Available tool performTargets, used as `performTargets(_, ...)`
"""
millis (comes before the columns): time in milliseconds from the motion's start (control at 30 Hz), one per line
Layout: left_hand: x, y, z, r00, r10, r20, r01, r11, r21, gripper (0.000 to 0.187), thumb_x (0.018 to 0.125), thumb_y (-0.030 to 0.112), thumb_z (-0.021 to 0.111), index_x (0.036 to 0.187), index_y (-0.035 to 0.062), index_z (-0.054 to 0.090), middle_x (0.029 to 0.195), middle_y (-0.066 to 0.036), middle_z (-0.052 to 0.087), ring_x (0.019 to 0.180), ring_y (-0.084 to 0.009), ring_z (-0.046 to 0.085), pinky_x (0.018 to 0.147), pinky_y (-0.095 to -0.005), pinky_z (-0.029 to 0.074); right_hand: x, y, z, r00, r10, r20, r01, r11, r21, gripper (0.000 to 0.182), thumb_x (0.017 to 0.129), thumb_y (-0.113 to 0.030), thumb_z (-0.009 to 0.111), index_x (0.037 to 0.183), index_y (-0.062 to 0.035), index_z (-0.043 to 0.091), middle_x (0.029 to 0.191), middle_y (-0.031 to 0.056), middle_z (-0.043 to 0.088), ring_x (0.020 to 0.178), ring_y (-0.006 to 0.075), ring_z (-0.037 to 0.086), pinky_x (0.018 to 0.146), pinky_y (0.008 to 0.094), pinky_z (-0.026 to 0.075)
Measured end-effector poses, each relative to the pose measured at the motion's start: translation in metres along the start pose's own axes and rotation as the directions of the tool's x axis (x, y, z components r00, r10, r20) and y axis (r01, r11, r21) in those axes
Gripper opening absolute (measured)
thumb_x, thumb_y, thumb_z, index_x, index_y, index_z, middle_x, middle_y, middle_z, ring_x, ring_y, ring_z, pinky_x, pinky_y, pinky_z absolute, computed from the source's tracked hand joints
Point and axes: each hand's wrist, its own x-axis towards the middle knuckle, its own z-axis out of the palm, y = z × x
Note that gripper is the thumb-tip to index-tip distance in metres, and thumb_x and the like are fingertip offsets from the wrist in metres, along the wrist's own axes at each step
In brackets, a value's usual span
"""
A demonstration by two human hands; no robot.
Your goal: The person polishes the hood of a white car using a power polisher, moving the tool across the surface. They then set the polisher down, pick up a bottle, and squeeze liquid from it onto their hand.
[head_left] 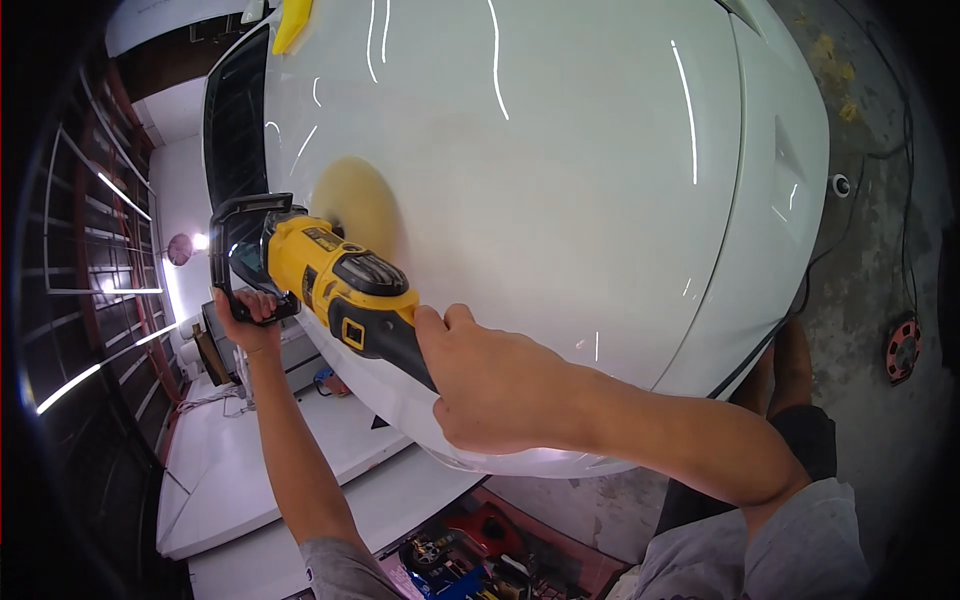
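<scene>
A yellow and black car polisher (345,285) lies across the white car hood (560,240). Its round yellow pad (360,200) is against the paint, slightly blurred. My left hand (248,318) is wrapped around the black loop handle (222,240) at the tool's front end. At the rear, my right hand (495,380) grips the black body handle, which its fingers partly hide. Faint hazy patches show on the hood near the pad.
A yellow cloth (292,25) lies near the windshield (238,120). Black cables (908,190) and a red cord reel (902,350) are on the floor at right. Another white panel (250,470) stands at lower left, beside a bin of tools and parts (470,560).
</scene>
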Motion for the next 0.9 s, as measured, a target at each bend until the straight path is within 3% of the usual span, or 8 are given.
performTargets(533,-0.018,-0.002,-0.006,0.997,-0.011,-0.083,0.010,1.000,-0.012,0.051,0.090,0.052,0.047,0.061,0.0098,0.047,0.044,-0.001,0.035,0.045,-0.0149,0.038,0.052,-0.0298,0.036,0.009,0.008,-0.008,0.998,-0.050,0.041,0.051,0.998,-0.040,0.054,0.077,-0.004,0.054,0.123,0.0123,0.031,0.104,0.0275,0.048,0.079,0.0411,0.063,0.067,0.0458,0.052)
performTargets(600,-0.020,-0.003,-0.006,0.994,-0.008,-0.107,0.007,1.000,-0.011,0.051,0.091,0.051,0.047,0.061,0.0098,0.046,0.045,-0.001,0.035,0.045,-0.0149,0.038,0.052,-0.0299,0.035,0.010,0.008,-0.011,0.998,-0.065,0.002,0.065,0.997,-0.031,0.060,0.070,0.000,0.057,0.122,0.0171,0.033,0.100,0.0284,0.050,0.076,0.0421,0.064,0.064,0.0445,0.053)
performTargets(900,-0.029,-0.009,-0.010,0.986,0.026,-0.167,-0.029,0.999,-0.014,0.050,0.091,0.050,0.045,0.062,0.0097,0.044,0.045,-0.001,0.034,0.045,-0.0150,0.036,0.051,-0.0299,0.034,0.019,0.003,-0.019,0.997,-0.022,0.069,0.026,0.998,-0.062,0.061,0.071,-0.001,0.056,0.125,0.0131,0.032,0.102,0.0267,0.049,0.077,0.0418,0.064,0.064,0.0445,0.053)
